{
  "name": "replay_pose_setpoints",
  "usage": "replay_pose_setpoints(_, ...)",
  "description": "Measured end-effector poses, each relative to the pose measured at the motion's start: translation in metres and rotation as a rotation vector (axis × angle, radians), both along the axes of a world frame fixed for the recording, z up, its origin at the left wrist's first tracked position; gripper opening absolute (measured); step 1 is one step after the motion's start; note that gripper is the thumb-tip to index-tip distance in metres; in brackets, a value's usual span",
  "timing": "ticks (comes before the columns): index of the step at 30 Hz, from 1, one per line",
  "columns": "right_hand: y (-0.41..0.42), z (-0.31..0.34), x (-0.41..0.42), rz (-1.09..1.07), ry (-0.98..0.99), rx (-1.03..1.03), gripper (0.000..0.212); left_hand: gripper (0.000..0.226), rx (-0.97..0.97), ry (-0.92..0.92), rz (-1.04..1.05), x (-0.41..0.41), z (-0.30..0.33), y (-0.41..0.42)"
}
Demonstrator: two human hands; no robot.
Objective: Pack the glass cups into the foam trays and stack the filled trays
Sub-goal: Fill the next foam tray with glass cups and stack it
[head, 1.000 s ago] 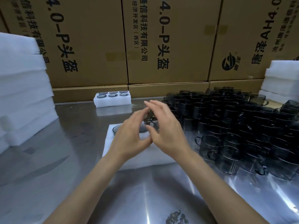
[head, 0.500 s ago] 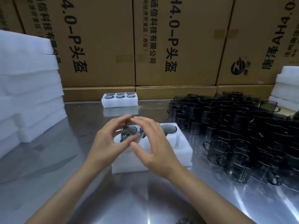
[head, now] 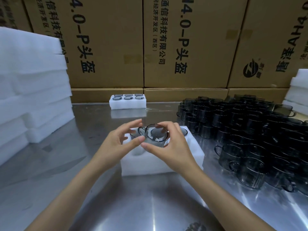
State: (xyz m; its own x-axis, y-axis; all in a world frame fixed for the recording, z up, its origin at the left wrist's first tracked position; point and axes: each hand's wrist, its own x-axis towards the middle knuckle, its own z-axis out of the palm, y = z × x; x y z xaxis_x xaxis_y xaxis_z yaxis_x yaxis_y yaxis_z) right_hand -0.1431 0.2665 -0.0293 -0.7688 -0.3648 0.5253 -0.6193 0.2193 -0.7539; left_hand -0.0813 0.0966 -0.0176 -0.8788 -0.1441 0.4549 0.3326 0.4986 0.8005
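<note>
The bare steel tabletop [head: 93, 127] lies open between the near foam tray [head: 160, 165] and the filled foam tray [head: 127, 104] at the back, and along the near edge in front of the person. On the left, a tall stack of foam sheets [head: 33, 90] walls off that side. On the right, a dense crowd of smoked glass cups [head: 250, 135] fills the table just beside the near tray. Cardboard boxes [head: 183, 44] close off the rear.

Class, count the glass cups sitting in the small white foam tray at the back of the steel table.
6: the white foam tray holds two rows of three smoky glass cups, filling every visible slot; none looks hidden.
</note>
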Motion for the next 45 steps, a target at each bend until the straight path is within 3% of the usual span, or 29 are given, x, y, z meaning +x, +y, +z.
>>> replay_pose_setpoints(3, -0.002, 0.0, 0.004, -0.136, -0.027, 0.079, 0.067, 0.031, -0.048, 0.097, 0.094, -0.001, -0.004, 0.007)
replay_pose_setpoints(8, -0.005, -0.002, 0.009, -0.092, -0.027, 0.09, 0.07, 0.022, -0.009, 0.036, -0.052, 0.001, -0.001, 0.015)
replay_pose_setpoints(9, -0.005, -0.004, 0.01, -0.055, -0.015, 0.075, 0.068, 0.025, -0.02, 0.012, -0.075, 0.001, -0.001, 0.015)
replay_pose_setpoints(12, -0.006, -0.006, 0.01, 0.049, 0.028, 0.071, 0.063, 0.063, -0.148, -0.055, -0.097, 0.002, -0.004, 0.013)
replay_pose_setpoints(14, -0.007, -0.006, 0.008, 0.078, 0.034, 0.075, 0.063, 0.07, -0.201, -0.068, -0.1, 0.003, -0.003, 0.008)
replay_pose_setpoints(23, -0.01, -0.009, 0.01, 0.091, 0.11, 0.153, 0.055, 0.054, -0.244, 0.01, 0.021, 0.009, -0.003, -0.014)
replay_pose_setpoints(28, -0.015, -0.009, 0.009, -0.024, 0.078, 0.257, 0.051, 0.048, -0.254, -0.089, -0.041, 0.009, -0.007, -0.021)
replay_pose_setpoints(37, -0.015, -0.009, 0.013, -0.067, 0.11, 0.269, 0.049, 0.044, -0.161, -0.168, -0.221, 0.01, -0.01, -0.023)
replay_pose_setpoints(40, -0.015, -0.009, 0.013, -0.074, 0.098, 0.287, 0.05, 0.056, -0.212, -0.192, -0.21, 0.012, -0.01, -0.021)
replay_pose_setpoints(45, -0.011, -0.007, 0.014, -0.059, 0.195, 0.327, 0.061, 0.092, -0.242, -0.14, 0.038, 0.017, -0.016, -0.014)
